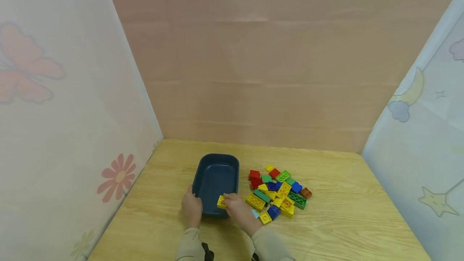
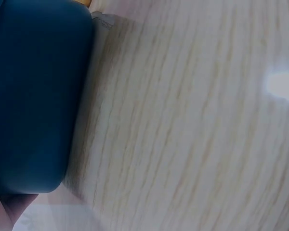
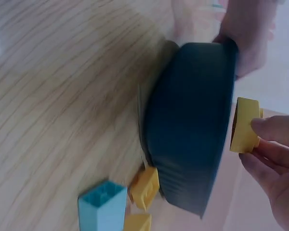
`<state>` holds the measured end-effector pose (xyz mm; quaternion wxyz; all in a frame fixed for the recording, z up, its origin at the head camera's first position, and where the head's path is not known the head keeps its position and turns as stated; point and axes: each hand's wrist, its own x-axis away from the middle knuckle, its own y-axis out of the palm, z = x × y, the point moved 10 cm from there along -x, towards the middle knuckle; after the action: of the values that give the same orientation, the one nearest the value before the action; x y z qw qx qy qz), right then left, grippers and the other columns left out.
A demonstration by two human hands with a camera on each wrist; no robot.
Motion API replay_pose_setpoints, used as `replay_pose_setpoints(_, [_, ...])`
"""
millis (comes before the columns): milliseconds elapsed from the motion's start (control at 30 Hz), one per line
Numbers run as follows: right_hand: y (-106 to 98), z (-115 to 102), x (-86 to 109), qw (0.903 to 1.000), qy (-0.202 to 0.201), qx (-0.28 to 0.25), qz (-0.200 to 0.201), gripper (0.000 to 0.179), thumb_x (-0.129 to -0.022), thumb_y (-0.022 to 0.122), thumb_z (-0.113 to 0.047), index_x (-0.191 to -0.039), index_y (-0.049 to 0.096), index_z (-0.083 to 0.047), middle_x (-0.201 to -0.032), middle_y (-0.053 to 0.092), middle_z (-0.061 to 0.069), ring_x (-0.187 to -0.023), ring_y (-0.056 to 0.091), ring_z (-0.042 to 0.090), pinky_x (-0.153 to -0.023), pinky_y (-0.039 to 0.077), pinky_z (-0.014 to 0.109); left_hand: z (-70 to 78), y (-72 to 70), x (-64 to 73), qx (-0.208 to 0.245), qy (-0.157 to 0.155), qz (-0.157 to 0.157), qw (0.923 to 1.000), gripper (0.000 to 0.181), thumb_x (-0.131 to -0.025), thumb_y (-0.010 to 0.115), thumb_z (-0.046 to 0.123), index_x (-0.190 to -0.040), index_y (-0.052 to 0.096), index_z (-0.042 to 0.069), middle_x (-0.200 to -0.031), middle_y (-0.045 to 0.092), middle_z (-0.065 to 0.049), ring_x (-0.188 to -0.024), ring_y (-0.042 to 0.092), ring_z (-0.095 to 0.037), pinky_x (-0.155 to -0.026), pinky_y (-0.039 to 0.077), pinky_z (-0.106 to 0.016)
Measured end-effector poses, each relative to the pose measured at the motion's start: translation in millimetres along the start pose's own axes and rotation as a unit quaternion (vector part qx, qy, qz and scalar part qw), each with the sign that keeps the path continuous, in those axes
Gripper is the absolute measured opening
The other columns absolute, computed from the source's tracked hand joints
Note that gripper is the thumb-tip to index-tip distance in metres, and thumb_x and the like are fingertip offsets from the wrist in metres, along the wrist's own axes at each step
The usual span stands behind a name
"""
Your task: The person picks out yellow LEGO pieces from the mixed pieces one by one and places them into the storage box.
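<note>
A dark blue rectangular tub point(image 1: 217, 180) stands on the wooden table, its inner floor facing up. My left hand point(image 1: 192, 208) grips the tub's left rim near the front corner; in the left wrist view only a bit of that hand point(image 2: 12, 211) shows beside the tub wall point(image 2: 38, 96). Between thumb and fingers, my right hand point(image 1: 239, 210) pinches a yellow toy building brick point(image 1: 221, 201) over the tub's front right part. The right wrist view has this brick point(image 3: 245, 125) just above the rim, apart from the tub wall point(image 3: 192, 120).
Right of the tub lies a loose pile of toy bricks, among them a long yellow brick point(image 1: 255, 201), a green one point(image 1: 297, 200), a red one point(image 1: 254, 175) and a brown one point(image 1: 306, 193). A light blue brick point(image 3: 102, 204) lies near the tub. Printed cloth walls flank the table point(image 1: 344, 196).
</note>
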<state>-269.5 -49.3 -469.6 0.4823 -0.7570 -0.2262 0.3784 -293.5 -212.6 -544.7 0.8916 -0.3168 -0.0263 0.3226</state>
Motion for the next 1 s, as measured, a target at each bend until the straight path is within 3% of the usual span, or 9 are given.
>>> replay_pose_setpoints(167, [24,-1,-20.5,0.9979,0.002,0.009,-0.063,0.021,-0.078,0.064,0.001,-0.095,0.07,-0.009,-0.107,0.062,0.01,-0.098,0.057,0.019,-0.078,0.047,0.021,0.0,-1.7,-3.0,-0.019,0.02,0.013,0.9995,0.045,-0.072,0.053,-0.014,-0.117,0.05,-0.014,-0.095,0.06,-0.029,-0.084,0.06,-0.038,-0.066,0.05,-0.047])
replay_pose_setpoints(267, [38,3,-28.2,0.9953,0.019,-0.012,-0.094,0.021,-0.077,0.063,0.003,-0.094,0.071,-0.008,-0.1,0.065,0.005,-0.093,0.059,0.015,-0.077,0.048,0.02,1.4,-2.3,-2.9,-0.033,0.034,0.022,0.9986,0.042,-0.071,0.054,-0.014,-0.113,0.052,-0.014,-0.091,0.061,-0.027,-0.081,0.06,-0.039,-0.065,0.05,-0.047])
replay_pose_setpoints(500, [61,10,-28.6,0.9865,0.037,-0.1,-0.124,0.02,-0.075,0.061,0.011,-0.083,0.073,-0.004,-0.082,0.068,0.002,-0.075,0.062,0.01,-0.062,0.048,0.014,2.1,-5.1,1.2,-0.047,0.038,0.03,0.9977,0.041,-0.07,0.056,-0.012,-0.112,0.054,-0.012,-0.091,0.062,-0.026,-0.081,0.059,-0.04,-0.064,0.049,-0.049])
replay_pose_setpoints(667, [64,17,-28.4,0.9847,0.074,-0.097,-0.125,0.022,-0.071,0.06,0.013,-0.072,0.073,-0.005,-0.072,0.067,0.002,-0.064,0.059,0.005,-0.056,0.047,0.013,2.8,-4.1,1.4,-0.055,0.039,0.027,0.9974,0.041,-0.071,0.056,-0.012,-0.112,0.054,-0.012,-0.09,0.061,-0.026,-0.08,0.059,-0.04,-0.063,0.049,-0.049])
replay_pose_setpoints(733, [65,18,-27.8,0.9823,0.088,-0.1,-0.132,0.024,-0.071,0.059,0.014,-0.058,0.067,-0.004,-0.054,0.058,-0.004,-0.047,0.046,0.0,-0.044,0.038,0.012,2.5,-3.2,1.6,-0.057,0.04,0.026,0.9972,0.042,-0.07,0.056,-0.011,-0.112,0.054,-0.011,-0.089,0.062,-0.025,-0.079,0.059,-0.04,-0.062,0.049,-0.048])
replay_pose_setpoints(800, [66,19,-27.1,0.9804,0.096,-0.101,-0.139,0.033,-0.071,0.058,0.015,-0.046,0.055,-0.005,-0.042,0.037,-0.009,-0.039,0.026,0.0,-0.038,0.025,0.012,1.9,-2.1,1.9,-0.056,0.041,0.024,0.9973,0.043,-0.07,0.056,-0.011,-0.113,0.054,-0.011,-0.088,0.062,-0.025,-0.078,0.059,-0.039,-0.062,0.049,-0.047])
replay_pose_setpoints(900, [67,17,-27.2,0.9782,0.097,-0.104,-0.151,0.042,-0.073,0.055,0.016,-0.043,0.038,-0.009,-0.045,0.011,-0.007,-0.041,0.007,0.006,-0.038,0.011,0.017,2.0,-2.1,1.5,-0.05,0.043,0.025,0.9975,0.043,-0.07,0.056,-0.012,-0.114,0.053,-0.011,-0.089,0.062,-0.024,-0.079,0.06,-0.038,-0.062,0.049,-0.047])
replay_pose_setpoints(1000, [68,17,-27.6,0.9764,0.098,-0.093,-0.168,0.039,-0.075,0.055,0.014,-0.045,0.043,-0.009,-0.043,0.015,-0.007,-0.04,0.01,0.006,-0.037,0.014,0.017,4.2,-3.7,0.4,-0.046,0.051,0.031,0.9972,0.043,-0.07,0.055,-0.012,-0.113,0.053,-0.012,-0.089,0.062,-0.025,-0.079,0.06,-0.038,-0.063,0.05,-0.047])
